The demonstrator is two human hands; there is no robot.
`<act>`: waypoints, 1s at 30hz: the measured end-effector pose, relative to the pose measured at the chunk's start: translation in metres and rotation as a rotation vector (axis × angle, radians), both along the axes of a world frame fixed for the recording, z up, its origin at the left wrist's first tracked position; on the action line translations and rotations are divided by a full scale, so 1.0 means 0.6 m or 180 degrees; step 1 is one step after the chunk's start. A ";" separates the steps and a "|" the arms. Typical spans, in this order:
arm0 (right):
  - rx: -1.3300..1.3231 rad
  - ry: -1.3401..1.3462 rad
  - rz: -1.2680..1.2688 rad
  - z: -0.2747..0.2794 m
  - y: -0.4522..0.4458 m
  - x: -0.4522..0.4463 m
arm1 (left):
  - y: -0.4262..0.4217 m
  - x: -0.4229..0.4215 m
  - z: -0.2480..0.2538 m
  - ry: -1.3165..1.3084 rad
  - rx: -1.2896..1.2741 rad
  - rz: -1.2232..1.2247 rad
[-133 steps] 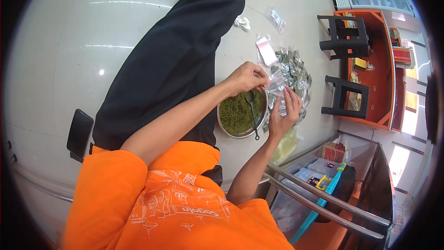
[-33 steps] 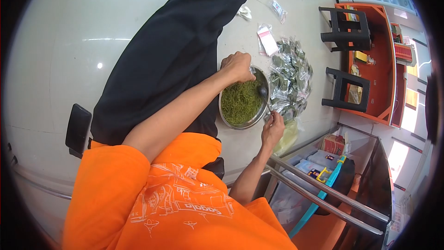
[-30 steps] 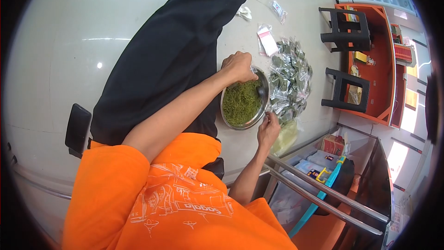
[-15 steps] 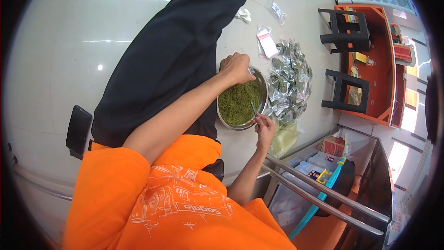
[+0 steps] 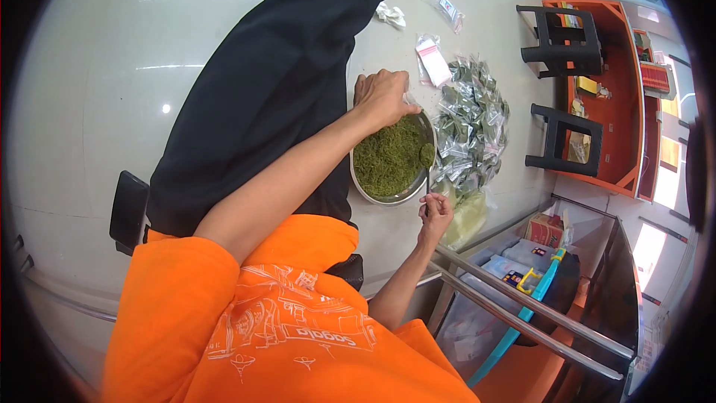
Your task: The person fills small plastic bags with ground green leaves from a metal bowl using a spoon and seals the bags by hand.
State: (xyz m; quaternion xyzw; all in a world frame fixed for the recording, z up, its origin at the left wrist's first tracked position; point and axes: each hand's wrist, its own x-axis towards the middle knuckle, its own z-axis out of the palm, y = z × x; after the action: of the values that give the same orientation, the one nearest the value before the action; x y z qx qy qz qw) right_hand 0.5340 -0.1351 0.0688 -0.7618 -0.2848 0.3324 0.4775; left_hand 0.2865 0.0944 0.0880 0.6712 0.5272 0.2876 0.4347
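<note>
My left hand (image 5: 384,101) is over the upper rim of a round metal bowl (image 5: 399,199), its fingers closed on a small clear plastic bag (image 5: 409,98), mostly hidden by the hand. Shredded green material (image 5: 384,160) fills much of the bowl. My right hand (image 5: 435,213), just below the bowl, pinches the handle of a dark spoon (image 5: 428,177). The spoon's head is heaped with the green material and sits at the bowl's right side. Beside the bowl lies a pile of filled clear packets (image 5: 470,123).
A pack of bags (image 5: 433,61), another packet (image 5: 449,11) and crumpled white tissue (image 5: 391,15) lie on the floor. A yellowish bag (image 5: 466,220) sits below the pile. Black stools (image 5: 564,139) stand by an orange shelf (image 5: 613,89). Metal rails (image 5: 537,317) cross the lower right.
The empty-looking bag was between both hands earlier; now my left hand has it at the bowl. My right hand took the spoon, dipped it, and has lifted it rightward, loaded with green material.
</note>
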 end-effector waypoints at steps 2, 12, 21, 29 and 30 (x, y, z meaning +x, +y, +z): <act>0.0045 -0.0003 -0.0076 -0.007 -0.007 -0.001 | -0.002 0.005 -0.002 0.0001 0.0125 0.0053; -0.0035 0.0046 -0.0084 -0.025 -0.013 -0.002 | 0.000 0.004 -0.001 0.0018 0.0541 -0.0370; -0.0059 -0.0017 0.0003 -0.019 -0.016 -0.002 | -0.010 0.016 -0.008 0.0136 0.1220 -0.1049; -0.0071 -0.0112 -0.0064 -0.021 -0.019 -0.001 | -0.011 0.024 -0.009 0.0034 0.1182 -0.1410; -0.0034 -0.0121 -0.0021 -0.019 -0.019 0.001 | -0.010 0.024 -0.007 0.0041 0.1171 -0.1480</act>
State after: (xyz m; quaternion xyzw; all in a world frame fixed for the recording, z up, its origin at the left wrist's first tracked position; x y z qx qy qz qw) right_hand 0.5349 -0.1465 0.0573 -0.7715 -0.2896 0.3178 0.4690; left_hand 0.3006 0.0885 0.0836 0.8433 0.3010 0.2668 0.3565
